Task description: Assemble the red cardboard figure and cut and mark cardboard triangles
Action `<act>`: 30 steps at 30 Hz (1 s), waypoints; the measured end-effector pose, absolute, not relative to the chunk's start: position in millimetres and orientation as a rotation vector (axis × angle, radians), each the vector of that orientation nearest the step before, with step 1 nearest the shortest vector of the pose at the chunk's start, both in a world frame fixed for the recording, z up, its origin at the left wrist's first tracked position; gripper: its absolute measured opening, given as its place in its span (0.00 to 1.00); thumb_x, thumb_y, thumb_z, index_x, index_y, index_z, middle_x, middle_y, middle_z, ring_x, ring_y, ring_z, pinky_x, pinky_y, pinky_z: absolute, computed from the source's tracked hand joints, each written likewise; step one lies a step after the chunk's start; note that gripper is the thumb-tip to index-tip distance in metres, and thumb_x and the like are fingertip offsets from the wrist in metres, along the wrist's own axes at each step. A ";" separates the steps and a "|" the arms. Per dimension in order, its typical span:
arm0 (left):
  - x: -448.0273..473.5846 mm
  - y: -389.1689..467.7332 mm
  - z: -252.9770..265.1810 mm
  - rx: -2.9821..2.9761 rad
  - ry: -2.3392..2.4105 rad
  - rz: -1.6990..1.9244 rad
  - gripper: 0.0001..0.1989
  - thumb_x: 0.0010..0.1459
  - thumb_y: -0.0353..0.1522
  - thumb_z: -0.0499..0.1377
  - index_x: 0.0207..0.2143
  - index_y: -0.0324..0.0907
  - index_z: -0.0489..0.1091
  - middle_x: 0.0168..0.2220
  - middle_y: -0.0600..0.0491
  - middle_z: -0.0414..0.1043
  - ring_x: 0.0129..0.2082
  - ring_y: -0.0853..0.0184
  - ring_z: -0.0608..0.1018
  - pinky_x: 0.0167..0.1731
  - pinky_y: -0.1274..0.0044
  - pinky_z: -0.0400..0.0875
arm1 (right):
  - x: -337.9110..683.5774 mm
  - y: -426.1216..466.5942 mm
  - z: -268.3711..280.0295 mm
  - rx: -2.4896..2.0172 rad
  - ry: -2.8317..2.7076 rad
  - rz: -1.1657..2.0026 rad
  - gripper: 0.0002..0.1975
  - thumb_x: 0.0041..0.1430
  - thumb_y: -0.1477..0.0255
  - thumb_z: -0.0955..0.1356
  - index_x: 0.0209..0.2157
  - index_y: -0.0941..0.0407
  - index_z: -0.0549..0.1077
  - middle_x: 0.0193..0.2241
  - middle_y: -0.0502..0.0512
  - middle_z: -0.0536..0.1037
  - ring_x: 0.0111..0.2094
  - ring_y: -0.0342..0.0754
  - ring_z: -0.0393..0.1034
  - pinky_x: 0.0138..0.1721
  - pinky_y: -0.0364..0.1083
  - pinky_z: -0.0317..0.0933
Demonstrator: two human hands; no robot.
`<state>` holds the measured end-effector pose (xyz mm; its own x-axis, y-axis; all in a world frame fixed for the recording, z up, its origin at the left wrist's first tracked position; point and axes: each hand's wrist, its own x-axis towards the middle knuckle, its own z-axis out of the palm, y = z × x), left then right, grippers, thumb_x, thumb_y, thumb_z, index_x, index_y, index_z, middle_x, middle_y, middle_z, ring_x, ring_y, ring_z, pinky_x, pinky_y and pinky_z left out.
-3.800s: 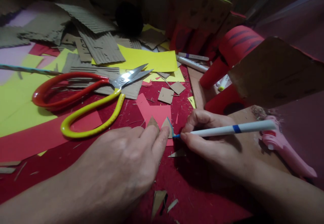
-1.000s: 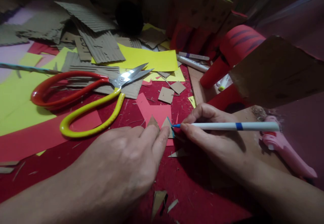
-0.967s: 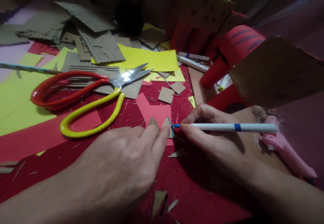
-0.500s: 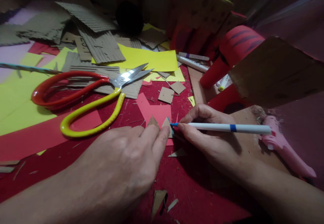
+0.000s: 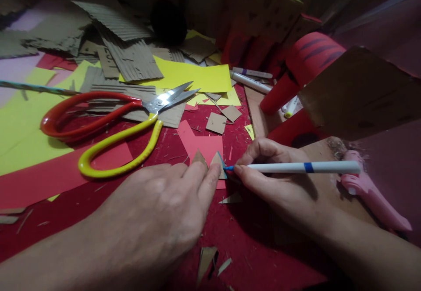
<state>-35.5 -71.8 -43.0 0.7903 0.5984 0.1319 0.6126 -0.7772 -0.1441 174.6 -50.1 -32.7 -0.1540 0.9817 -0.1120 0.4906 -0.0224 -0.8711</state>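
Observation:
My right hand (image 5: 279, 172) pinches a white felt-tip pen (image 5: 279, 167) with a blue band near its tip end. The blue nib touches the right edge of a small cardboard triangle (image 5: 216, 161), which shows a blue line along that edge. With its fingers bent and pressed together, my left hand (image 5: 164, 203) holds the triangle down on a piece of red paper (image 5: 207, 145). A second, browner cardboard point (image 5: 198, 156) sticks out beyond the left fingers; the rest of it is hidden under them.
Left of centre lie scissors (image 5: 159, 103), blades parted, with red and yellow handles. Corrugated cardboard scraps (image 5: 131, 60) and yellow paper (image 5: 197, 77) are piled behind. At right stand red paper tubes (image 5: 283, 91), a cardboard panel (image 5: 358, 93) and a pink glue gun (image 5: 375, 203).
My right hand has shifted slightly right and nearer to me, drawing the pen nib down the triangle's edge. My left hand stays in place.

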 end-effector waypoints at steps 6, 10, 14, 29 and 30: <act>-34.7 -71.5 -41.9 -2.755 -0.950 -0.105 0.25 0.62 0.23 0.50 0.61 0.28 0.65 0.40 0.40 0.78 0.29 0.58 0.79 0.26 0.70 0.74 | 175.1 -50.3 -30.0 -1.521 -1.731 1.118 0.07 0.52 0.79 0.69 0.24 0.55 0.70 0.18 0.45 0.72 0.20 0.40 0.62 0.18 0.37 0.54; -34.5 -71.6 -41.6 -2.770 -0.943 -0.087 0.27 0.60 0.22 0.50 0.62 0.25 0.63 0.40 0.38 0.77 0.29 0.56 0.79 0.25 0.68 0.75 | 174.6 -50.2 -27.0 -1.525 -1.745 1.135 0.08 0.52 0.78 0.69 0.22 0.55 0.69 0.18 0.46 0.71 0.20 0.40 0.61 0.18 0.37 0.54; -34.8 -71.8 -42.4 -2.795 -0.945 -0.092 0.27 0.59 0.21 0.50 0.62 0.25 0.63 0.38 0.39 0.76 0.30 0.54 0.79 0.25 0.66 0.75 | 173.6 -50.2 -24.8 -1.537 -1.777 1.119 0.08 0.51 0.79 0.69 0.22 0.55 0.68 0.18 0.46 0.71 0.19 0.39 0.60 0.17 0.38 0.52; -32.7 -72.4 -40.2 -2.767 -0.966 -0.089 0.26 0.60 0.20 0.47 0.60 0.28 0.66 0.36 0.43 0.76 0.28 0.58 0.78 0.25 0.69 0.72 | 172.3 -50.6 -27.0 -1.502 -1.545 1.238 0.08 0.51 0.77 0.70 0.22 0.54 0.69 0.17 0.48 0.74 0.17 0.41 0.66 0.16 0.38 0.57; -32.5 -72.5 -39.9 -2.760 -0.973 -0.086 0.26 0.60 0.20 0.47 0.60 0.28 0.66 0.35 0.43 0.76 0.28 0.58 0.78 0.25 0.70 0.72 | 172.0 -50.7 -27.7 -1.505 -1.541 1.204 0.08 0.52 0.76 0.71 0.22 0.54 0.69 0.18 0.48 0.75 0.18 0.41 0.68 0.17 0.38 0.59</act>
